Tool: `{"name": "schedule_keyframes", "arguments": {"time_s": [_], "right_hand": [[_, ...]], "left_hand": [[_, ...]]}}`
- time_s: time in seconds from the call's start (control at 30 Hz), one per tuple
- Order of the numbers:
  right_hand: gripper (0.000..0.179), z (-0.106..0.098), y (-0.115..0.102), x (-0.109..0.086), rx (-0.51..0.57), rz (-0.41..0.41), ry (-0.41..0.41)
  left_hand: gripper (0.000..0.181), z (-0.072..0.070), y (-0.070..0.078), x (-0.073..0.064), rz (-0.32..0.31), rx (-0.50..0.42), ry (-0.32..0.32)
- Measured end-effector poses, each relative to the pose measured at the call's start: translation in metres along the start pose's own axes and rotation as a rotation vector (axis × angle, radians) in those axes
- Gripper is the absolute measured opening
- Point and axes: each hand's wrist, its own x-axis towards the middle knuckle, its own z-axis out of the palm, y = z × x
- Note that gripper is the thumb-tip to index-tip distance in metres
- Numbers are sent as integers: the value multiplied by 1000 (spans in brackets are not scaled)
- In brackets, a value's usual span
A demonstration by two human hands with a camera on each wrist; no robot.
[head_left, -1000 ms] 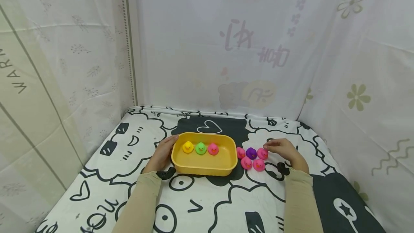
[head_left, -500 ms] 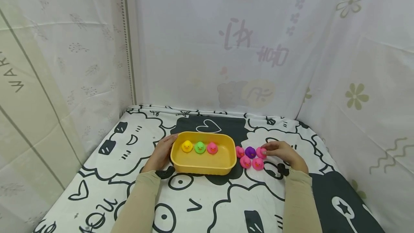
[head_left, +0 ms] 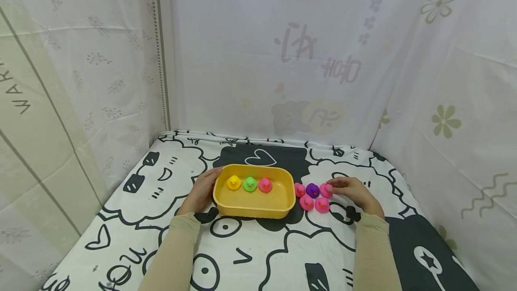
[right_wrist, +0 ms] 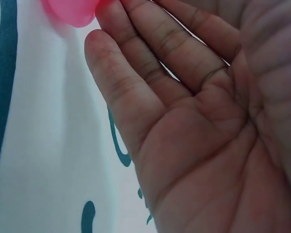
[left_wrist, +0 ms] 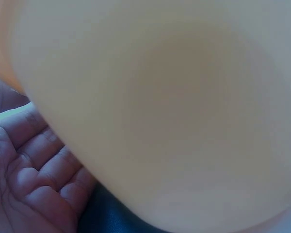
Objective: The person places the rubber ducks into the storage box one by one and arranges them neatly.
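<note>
Outer pink duck (head_left: 325,191): stands on the cloth right of the tub (head_left: 254,212), at the right end of the far row of loose ducks; the right hand (head_left: 357,193) has its fingertips on it.
Purple duck (head_left: 313,191): next to it on the tub side; stands between it and the tub.
Inner pink duck (head_left: 300,190): just beside the tub's right end, likewise in between, as is the tub's wall.
Near-left pink duck (head_left: 306,202) and near-right pink duck (head_left: 322,205): the near row, right of the tub.
Yellow duck (head_left: 234,182), green duck (head_left: 250,184), boxed pink duck (head_left: 265,185): inside the tub, one row, left to right, toward its far wall.
Right hand: comes in from the right of the tub, palm turned toward it, fingers extended; whether the thumb pinches the duck cannot be told.
Left hand (head_left: 202,192): against the tub's left end, fingers loosely bent, some tips hidden behind it. Hands well apart, tub and ducks between.
Sleeves (head_left: 173,255): beige, either side of the tub's near edge.
Cloth (head_left: 307,255): white with black line drawings, under the tub; black patch (head_left: 282,156) with a heart outline beyond it.
Curtains (head_left: 242,57): pale, printed, behind the tub and to both sides.
</note>
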Motion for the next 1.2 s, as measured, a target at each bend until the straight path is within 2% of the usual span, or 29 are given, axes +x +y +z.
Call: {"name": "schedule_keyframes", "arguments": {"time_s": [0.3, 0.8, 0.97, 1.2], "right_hand": [[48, 3, 5, 6, 25, 54, 36], [51, 2, 8, 8, 49, 27, 64], [53, 2, 9, 6, 102, 50, 91], [53, 5, 7, 7, 147, 35, 117]], "left_hand": [[59, -2, 1, 0, -9, -12, 3], [57, -2, 3, 2, -3, -8, -9], [57, -1, 2, 3, -6, -18, -3], [56, -2, 0, 1, -13, -16, 0]]}}
